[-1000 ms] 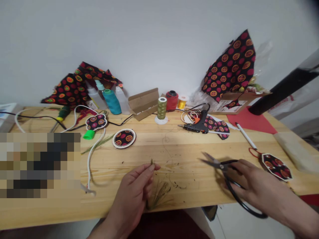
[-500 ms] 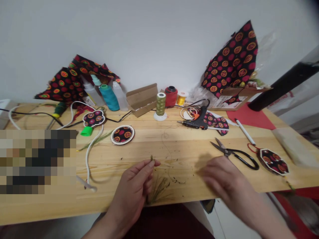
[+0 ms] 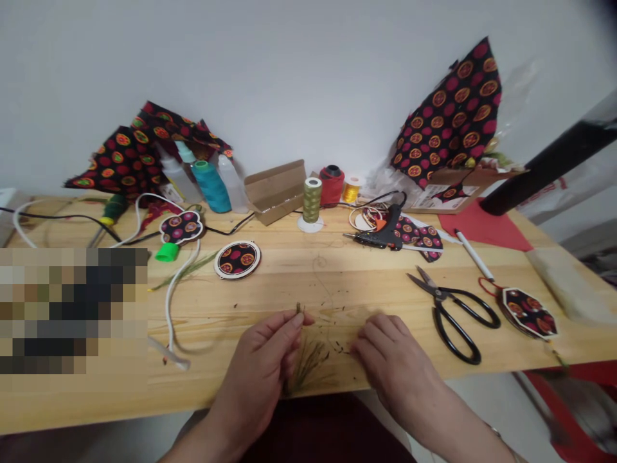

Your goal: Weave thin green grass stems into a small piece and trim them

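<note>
L hand (image 3: 263, 366) sits well below the olive spool (image 3: 312, 202), near the table (image 3: 366, 276) front edge, thumb & forefinger pinched tight on the thread bundle (image 3: 308, 363). Its cut tip pokes up past the fingertips and the strands fan out underneath. R hand (image 3: 390, 360), below-right of the spool, rests palm-down w/ fingers loosely spread, holding nothing, just beside the strands. Scissors (image 3: 450, 315) lie farther right of the spool, apart from both hands. Glue gun (image 3: 380, 235) is just right of the spool.
</note>
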{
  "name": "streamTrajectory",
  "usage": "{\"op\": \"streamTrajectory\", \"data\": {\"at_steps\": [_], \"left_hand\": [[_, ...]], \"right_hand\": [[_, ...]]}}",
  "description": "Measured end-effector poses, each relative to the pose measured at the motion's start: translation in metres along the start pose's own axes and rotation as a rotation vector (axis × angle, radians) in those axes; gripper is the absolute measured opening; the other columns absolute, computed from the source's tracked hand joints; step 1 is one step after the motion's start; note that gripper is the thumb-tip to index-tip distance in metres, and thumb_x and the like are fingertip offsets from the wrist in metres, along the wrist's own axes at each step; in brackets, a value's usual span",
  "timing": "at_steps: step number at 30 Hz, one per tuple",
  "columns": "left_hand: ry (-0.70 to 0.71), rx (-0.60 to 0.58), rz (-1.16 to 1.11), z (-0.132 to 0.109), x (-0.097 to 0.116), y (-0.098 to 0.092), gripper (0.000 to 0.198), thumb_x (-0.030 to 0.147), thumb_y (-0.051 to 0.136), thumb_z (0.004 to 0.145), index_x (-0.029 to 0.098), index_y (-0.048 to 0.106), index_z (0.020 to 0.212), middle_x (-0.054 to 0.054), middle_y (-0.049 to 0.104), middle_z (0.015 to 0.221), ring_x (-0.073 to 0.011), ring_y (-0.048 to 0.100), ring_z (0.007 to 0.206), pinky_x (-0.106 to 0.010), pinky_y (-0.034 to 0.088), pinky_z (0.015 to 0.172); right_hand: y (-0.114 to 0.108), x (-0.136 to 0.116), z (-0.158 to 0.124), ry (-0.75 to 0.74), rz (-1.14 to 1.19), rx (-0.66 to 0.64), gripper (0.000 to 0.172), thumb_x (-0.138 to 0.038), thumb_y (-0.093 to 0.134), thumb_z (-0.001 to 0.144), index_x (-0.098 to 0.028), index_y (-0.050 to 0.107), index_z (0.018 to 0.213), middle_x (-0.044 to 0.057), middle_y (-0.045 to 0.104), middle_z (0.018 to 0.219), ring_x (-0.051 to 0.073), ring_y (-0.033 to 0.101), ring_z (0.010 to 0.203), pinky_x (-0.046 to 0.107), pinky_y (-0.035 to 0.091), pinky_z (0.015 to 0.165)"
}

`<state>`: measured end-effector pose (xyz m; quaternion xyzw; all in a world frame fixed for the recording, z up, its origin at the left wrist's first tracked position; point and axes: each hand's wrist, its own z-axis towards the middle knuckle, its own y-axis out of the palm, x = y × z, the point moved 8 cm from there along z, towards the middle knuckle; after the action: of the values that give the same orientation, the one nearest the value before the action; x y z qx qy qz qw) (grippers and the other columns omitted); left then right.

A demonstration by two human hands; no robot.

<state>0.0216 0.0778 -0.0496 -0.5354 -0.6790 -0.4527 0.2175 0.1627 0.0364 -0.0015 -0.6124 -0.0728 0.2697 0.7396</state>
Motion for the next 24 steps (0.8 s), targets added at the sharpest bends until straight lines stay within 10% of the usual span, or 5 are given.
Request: {"op": "streamTrajectory", "data": {"at_steps": [15,24], "left_hand": [[0.116,-0.274,0.45,-0.013,0.017,0.034,0.017,0.025,0.058,0.08,0.02,0.074,0.073,-0.002,0.062,0.072,-0.016,0.05,0.072,-0.023,0.037,0.065],[-0.016,-0.21,0.233,-0.006,-0.001,0.019,0.024,0.034,0.055,0.082,0.015,0.07,0.08,0.007,0.031,0.046,-0.0084,0.021,0.046,-0.023,0.015,0.044]], "right_hand": [[-0.031,0.001,0.04,0.057,0.271,-0.099,0.019,-0.003,0.047,0.082,-0.018,0.055,0.076,0.003,0.055,0.08,0.017,0.045,0.079,0.033,0.039,0.073],[-0.027,0.027,0.039,0.323,0.669,0.236,0.015,-0.013,0.05,0.085,-0.019,0.064,0.083,0.004,0.061,0.08,0.016,0.056,0.08,0.029,0.045,0.07]]}}
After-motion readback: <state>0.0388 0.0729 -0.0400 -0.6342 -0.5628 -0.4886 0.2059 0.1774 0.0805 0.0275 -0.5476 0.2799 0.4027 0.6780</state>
